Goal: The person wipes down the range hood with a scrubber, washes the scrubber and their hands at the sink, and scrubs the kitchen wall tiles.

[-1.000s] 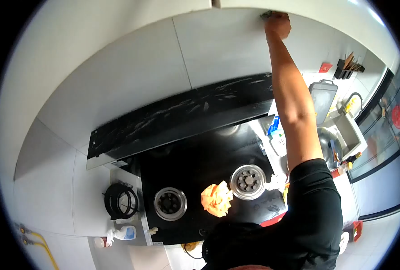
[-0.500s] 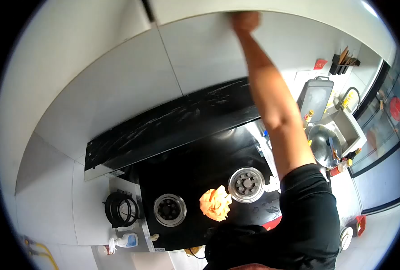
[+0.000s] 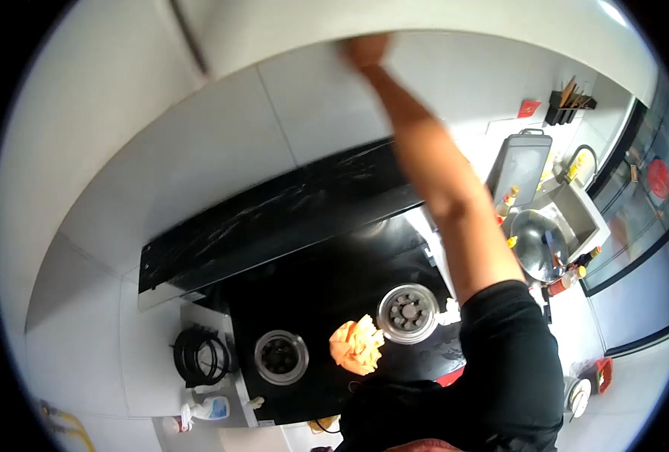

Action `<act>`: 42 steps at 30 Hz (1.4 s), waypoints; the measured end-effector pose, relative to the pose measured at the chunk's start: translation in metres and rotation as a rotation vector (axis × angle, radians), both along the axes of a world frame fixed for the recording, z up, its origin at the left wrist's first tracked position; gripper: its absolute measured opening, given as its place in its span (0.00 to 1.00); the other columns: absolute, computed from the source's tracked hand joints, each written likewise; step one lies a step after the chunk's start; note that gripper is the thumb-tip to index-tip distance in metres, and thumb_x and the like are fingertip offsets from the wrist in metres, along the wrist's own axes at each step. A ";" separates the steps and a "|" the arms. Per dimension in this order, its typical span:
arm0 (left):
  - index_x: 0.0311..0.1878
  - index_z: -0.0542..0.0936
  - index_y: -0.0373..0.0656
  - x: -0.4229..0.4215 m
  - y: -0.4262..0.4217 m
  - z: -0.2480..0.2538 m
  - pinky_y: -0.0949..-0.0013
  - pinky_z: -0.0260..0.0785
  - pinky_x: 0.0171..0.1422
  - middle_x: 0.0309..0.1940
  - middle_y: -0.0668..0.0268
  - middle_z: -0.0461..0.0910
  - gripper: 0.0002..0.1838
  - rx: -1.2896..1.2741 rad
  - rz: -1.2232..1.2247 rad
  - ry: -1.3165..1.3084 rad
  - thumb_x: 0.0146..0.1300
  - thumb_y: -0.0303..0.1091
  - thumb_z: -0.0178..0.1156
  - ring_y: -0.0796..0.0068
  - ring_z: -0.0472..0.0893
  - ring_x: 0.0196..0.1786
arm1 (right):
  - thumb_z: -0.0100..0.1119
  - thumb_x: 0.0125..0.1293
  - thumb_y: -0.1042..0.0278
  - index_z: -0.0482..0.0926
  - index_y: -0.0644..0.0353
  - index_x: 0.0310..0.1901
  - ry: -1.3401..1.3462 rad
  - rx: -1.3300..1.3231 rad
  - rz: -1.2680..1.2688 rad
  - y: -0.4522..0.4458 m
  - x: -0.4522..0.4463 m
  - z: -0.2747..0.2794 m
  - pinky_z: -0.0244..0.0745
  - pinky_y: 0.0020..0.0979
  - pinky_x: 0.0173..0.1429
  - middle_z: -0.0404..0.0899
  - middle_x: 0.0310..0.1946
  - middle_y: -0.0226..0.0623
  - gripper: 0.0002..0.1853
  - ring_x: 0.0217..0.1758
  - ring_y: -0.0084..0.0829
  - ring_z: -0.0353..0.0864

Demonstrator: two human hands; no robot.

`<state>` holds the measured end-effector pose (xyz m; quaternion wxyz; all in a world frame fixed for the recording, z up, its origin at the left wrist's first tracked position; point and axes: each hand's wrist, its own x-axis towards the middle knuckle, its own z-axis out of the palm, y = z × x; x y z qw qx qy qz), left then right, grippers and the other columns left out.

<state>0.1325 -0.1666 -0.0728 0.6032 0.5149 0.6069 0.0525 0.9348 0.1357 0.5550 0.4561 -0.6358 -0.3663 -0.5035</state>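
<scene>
My right hand (image 3: 366, 51) reaches up to the lower edge of the pale overhead cabinet (image 3: 289, 22), in front of the tiled wall (image 3: 334, 98). Its fingers are hidden by that edge and blurred, so whatever they hold or touch does not show. Below the raised arm lies a black gas cooktop (image 3: 304, 286) with two round burners, the left burner (image 3: 281, 357) and the right burner (image 3: 407, 313). Between them rests a crumpled orange cloth (image 3: 356, 345). My left hand is out of view.
A spray bottle (image 3: 210, 407) and black pan supports (image 3: 200, 355) sit left of the cooktop. On the right are a lidded wok (image 3: 534, 245), sauce bottles (image 3: 568, 281), a sink (image 3: 587, 218), a grey tray (image 3: 521, 169) and a wall-mounted utensil holder (image 3: 566, 109).
My right hand has slid to the left along the cabinet's lower edge, and the forearm has swung with it. The view has shifted slightly; the cloth stays between the burners.
</scene>
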 end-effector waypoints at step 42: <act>0.49 0.83 0.36 -0.038 -0.003 -0.026 0.61 0.79 0.42 0.34 0.54 0.86 0.23 0.681 -0.822 0.330 0.51 0.37 0.74 0.64 0.87 0.34 | 0.48 0.68 0.66 0.76 0.51 0.52 -0.270 -1.120 0.108 -0.037 -0.094 -0.108 0.80 0.42 0.46 0.83 0.41 0.38 0.13 0.44 0.42 0.85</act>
